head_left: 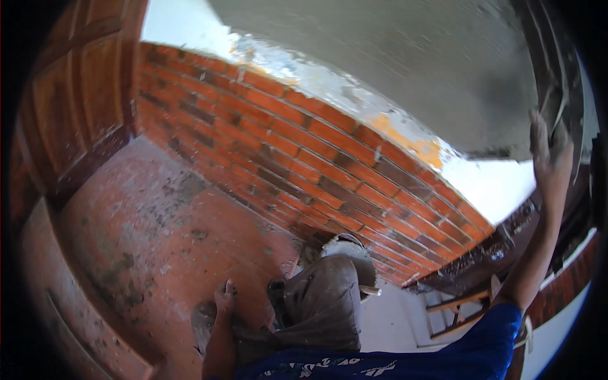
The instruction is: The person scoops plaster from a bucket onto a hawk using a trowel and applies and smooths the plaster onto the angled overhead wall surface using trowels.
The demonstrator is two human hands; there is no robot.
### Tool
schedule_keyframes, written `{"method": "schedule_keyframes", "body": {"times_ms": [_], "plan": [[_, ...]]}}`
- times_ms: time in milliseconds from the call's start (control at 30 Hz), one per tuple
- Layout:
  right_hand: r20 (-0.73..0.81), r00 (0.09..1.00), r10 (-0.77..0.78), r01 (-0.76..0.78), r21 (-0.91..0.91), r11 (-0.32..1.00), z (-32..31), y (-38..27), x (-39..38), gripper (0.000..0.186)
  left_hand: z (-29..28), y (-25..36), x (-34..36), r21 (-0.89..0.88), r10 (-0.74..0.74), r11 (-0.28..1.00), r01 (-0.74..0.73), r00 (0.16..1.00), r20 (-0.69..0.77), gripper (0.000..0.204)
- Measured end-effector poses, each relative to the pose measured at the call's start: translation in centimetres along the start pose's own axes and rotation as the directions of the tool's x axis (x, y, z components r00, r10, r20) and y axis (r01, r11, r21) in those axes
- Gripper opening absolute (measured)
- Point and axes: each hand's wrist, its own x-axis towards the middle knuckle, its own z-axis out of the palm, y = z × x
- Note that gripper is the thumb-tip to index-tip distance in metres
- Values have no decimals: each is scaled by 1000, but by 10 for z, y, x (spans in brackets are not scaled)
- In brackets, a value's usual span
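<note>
My right arm is raised to the far right, and my right hand [552,152] is at the edge of a wet grey plaster patch [392,57], beside a dark wooden frame [573,76]. Its fingers point upward around a thin greyish thing that I cannot make out. Low over the floor, beside my bent leg, my left hand [225,295] hangs with its fingers loosely apart and nothing visible in it. Beyond my knee stands a grey, mortar-stained bucket [361,256], partly hidden by the trouser leg. A pale-ended handle [370,290] sticks out next to it.
Below the plaster runs a red brick wall face [297,158]. A panelled wooden door [82,95] stands at the left, and a wooden board [82,291] lies along the lower left. Mortar crumbs dot the reddish floor [171,247]. Wooden slats [459,310] show at the lower right.
</note>
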Motion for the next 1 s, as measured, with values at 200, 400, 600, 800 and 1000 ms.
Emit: {"method": "schedule_keyframes", "body": {"times_ms": [200,400,600,800,1000], "plan": [[289,956,51,-27,-88,996,141,-60,-35,23,-12,-4,0,-68,-81,994,80,997,-18,38],[510,859,-32,41,-5,999,308,-106,-20,40,-14,-1,5,-98,-116,989,111,992,-45,35],[542,840,3,42,-71,997,388,-119,30,42,-21,4,9,-79,-139,988,133,987,-83,32],[332,943,-21,40,-49,998,332,-143,80,48,-12,13,11,-118,-192,976,181,977,-90,32],[153,988,-24,-1,164,987,219,-184,93,49,-11,-2,18,-178,-213,965,193,972,-101,33]]}}
